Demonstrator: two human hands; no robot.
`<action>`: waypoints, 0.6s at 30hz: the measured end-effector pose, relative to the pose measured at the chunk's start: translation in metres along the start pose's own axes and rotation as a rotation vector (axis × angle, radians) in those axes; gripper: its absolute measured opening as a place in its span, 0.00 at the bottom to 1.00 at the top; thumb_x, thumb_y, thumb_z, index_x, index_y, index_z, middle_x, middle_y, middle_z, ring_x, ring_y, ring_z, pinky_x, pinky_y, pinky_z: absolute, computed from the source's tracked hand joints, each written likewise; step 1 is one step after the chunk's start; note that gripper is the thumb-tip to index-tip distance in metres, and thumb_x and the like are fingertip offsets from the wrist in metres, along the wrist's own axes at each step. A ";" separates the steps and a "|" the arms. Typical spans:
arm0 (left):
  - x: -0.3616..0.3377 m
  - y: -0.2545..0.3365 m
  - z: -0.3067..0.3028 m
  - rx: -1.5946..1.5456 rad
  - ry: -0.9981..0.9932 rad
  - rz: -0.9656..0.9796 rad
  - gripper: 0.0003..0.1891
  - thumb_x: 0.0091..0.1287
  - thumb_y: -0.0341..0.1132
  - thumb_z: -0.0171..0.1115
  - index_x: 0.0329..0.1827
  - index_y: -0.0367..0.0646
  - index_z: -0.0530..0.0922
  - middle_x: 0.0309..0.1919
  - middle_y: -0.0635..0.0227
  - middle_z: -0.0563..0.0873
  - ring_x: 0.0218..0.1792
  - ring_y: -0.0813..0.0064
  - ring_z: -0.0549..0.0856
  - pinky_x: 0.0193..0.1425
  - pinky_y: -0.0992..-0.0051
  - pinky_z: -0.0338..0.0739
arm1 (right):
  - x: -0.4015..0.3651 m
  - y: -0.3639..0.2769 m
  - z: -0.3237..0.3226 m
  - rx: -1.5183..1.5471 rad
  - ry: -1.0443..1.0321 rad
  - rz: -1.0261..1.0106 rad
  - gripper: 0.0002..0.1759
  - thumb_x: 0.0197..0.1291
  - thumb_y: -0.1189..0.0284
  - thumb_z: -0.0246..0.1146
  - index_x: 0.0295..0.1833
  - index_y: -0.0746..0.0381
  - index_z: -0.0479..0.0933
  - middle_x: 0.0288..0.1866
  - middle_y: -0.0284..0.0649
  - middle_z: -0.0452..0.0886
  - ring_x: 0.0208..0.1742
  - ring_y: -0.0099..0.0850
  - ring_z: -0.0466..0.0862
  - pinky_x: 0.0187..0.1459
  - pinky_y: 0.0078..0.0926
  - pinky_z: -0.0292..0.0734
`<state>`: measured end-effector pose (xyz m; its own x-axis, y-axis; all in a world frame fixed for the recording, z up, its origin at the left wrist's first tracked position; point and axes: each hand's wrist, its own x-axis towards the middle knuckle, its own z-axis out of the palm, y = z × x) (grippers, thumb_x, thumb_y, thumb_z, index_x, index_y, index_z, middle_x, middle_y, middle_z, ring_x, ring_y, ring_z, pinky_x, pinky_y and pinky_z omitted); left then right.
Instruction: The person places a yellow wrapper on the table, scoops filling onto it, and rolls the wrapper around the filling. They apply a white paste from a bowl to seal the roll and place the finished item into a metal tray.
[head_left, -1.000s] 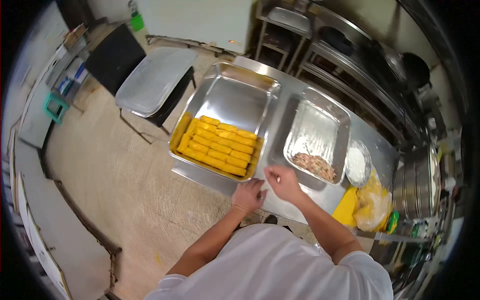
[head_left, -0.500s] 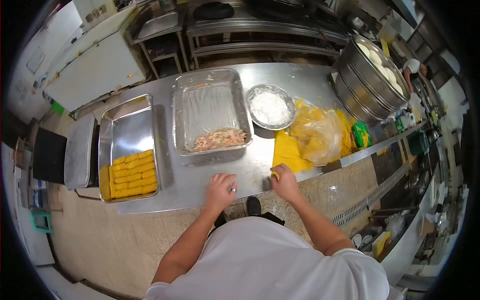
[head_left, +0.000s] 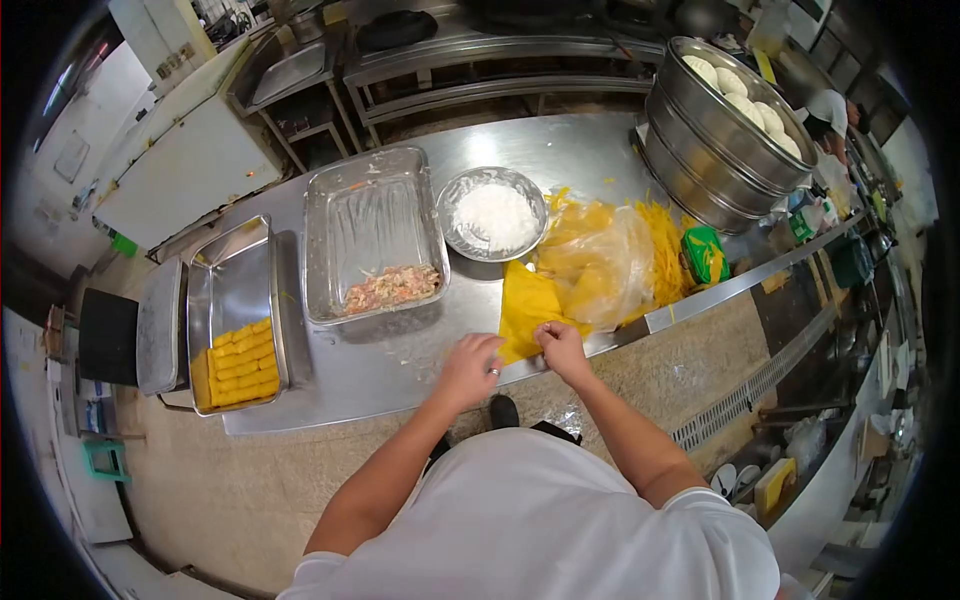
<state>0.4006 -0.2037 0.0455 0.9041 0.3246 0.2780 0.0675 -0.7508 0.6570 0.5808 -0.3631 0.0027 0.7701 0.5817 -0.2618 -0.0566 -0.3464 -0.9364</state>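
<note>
A yellow sheet lies flat at the near edge of the steel bench, just beside a clear bag of more yellow sheets and in front of a bowl of white powder. The right hand pinches the sheet's near edge with its fingers pressed together. The left hand rests at the sheet's near left corner, fingers bent close together, though whether they grip it is too small to tell.
</note>
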 end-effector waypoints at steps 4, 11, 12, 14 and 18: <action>0.023 0.014 0.025 0.192 -0.209 0.089 0.24 0.71 0.37 0.70 0.70 0.43 0.83 0.69 0.55 0.84 0.73 0.52 0.78 0.79 0.52 0.69 | 0.017 -0.021 -0.021 0.129 0.159 -0.129 0.05 0.72 0.76 0.65 0.41 0.63 0.86 0.38 0.29 0.85 0.40 0.20 0.80 0.43 0.23 0.74; 0.026 0.003 0.026 0.200 -0.295 0.056 0.23 0.74 0.40 0.68 0.71 0.44 0.83 0.71 0.59 0.84 0.75 0.55 0.78 0.80 0.54 0.69 | 0.025 -0.128 -0.091 0.373 0.170 -0.459 0.04 0.76 0.76 0.63 0.45 0.63 0.82 0.45 0.30 0.84 0.44 0.19 0.78 0.48 0.23 0.76; 0.024 -0.001 0.031 0.095 -0.209 0.001 0.23 0.75 0.41 0.68 0.71 0.43 0.83 0.68 0.59 0.86 0.72 0.56 0.80 0.77 0.56 0.72 | 0.018 -0.135 -0.084 0.315 0.131 -0.440 0.04 0.75 0.76 0.63 0.45 0.64 0.81 0.47 0.32 0.85 0.45 0.20 0.79 0.50 0.24 0.76; 0.018 -0.013 0.037 -0.108 -0.029 -0.111 0.23 0.78 0.43 0.67 0.71 0.42 0.82 0.62 0.60 0.89 0.67 0.59 0.85 0.71 0.60 0.78 | -0.001 -0.141 -0.055 0.199 0.045 -0.405 0.03 0.73 0.77 0.64 0.44 0.64 0.81 0.51 0.35 0.86 0.47 0.23 0.81 0.53 0.24 0.77; -0.001 -0.033 -0.006 -1.228 0.176 -0.816 0.23 0.81 0.47 0.66 0.67 0.38 0.84 0.58 0.62 0.91 0.57 0.69 0.90 0.59 0.70 0.82 | -0.041 -0.121 0.037 -0.244 -0.217 -0.711 0.03 0.67 0.77 0.66 0.44 0.64 0.81 0.62 0.54 0.87 0.64 0.51 0.85 0.68 0.43 0.78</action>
<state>0.3947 -0.1754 0.0279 0.7252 0.5384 -0.4292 0.0476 0.5827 0.8113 0.5327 -0.3180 0.1178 0.4261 0.8468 0.3183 0.5643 0.0262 -0.8252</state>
